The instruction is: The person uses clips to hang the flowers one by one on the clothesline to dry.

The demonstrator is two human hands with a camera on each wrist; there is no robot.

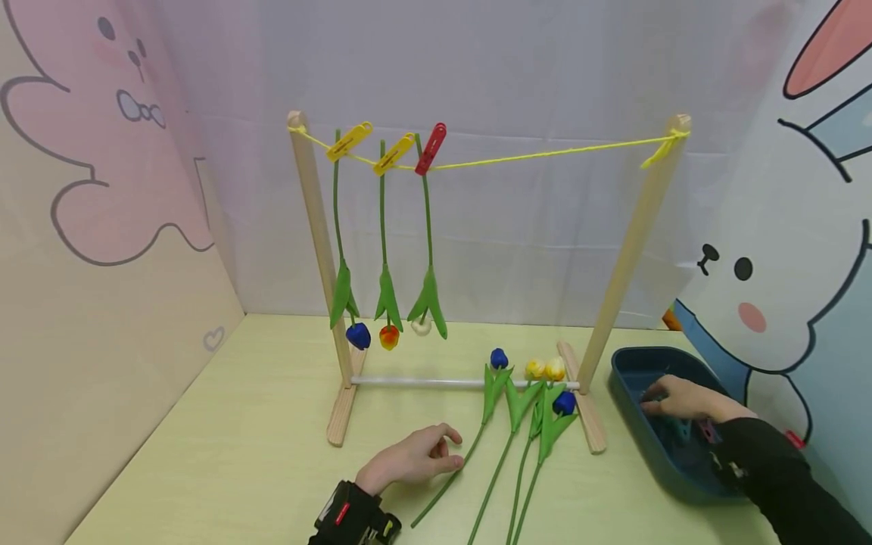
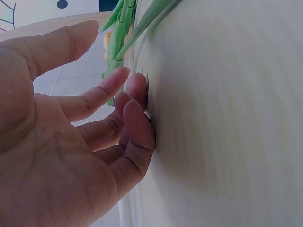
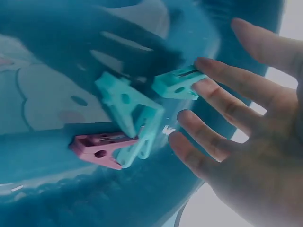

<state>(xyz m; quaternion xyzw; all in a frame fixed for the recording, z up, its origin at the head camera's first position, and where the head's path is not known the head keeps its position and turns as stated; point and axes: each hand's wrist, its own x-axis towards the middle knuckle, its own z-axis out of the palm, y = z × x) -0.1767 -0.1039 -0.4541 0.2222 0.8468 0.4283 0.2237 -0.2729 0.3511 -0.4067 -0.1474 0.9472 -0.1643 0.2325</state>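
Note:
My right hand (image 1: 688, 400) reaches into a dark blue basin (image 1: 715, 488). In the right wrist view its fingers are extended, with fingertips (image 3: 204, 85) right at a teal clothespin (image 3: 173, 85). More teal clothespins (image 3: 124, 97) and a pink clothespin (image 3: 102, 150) lie beside it. Loosely bent and holding nothing, my left hand (image 1: 415, 458) rests on the table close to the stem of a blue tulip (image 1: 499, 359). To its right lie two yellow tulips (image 1: 535, 369) and another blue tulip (image 1: 564, 403), their stems pointing toward me.
A yellow string (image 1: 545, 156) spans two wooden posts (image 1: 630, 253). Yellow clothespins (image 1: 393, 154) and a red clothespin (image 1: 431, 149) hold three upside-down tulips there: blue (image 1: 358, 335), orange (image 1: 389, 337) and white (image 1: 421, 326). A white rod (image 1: 422, 383) joins the posts low down.

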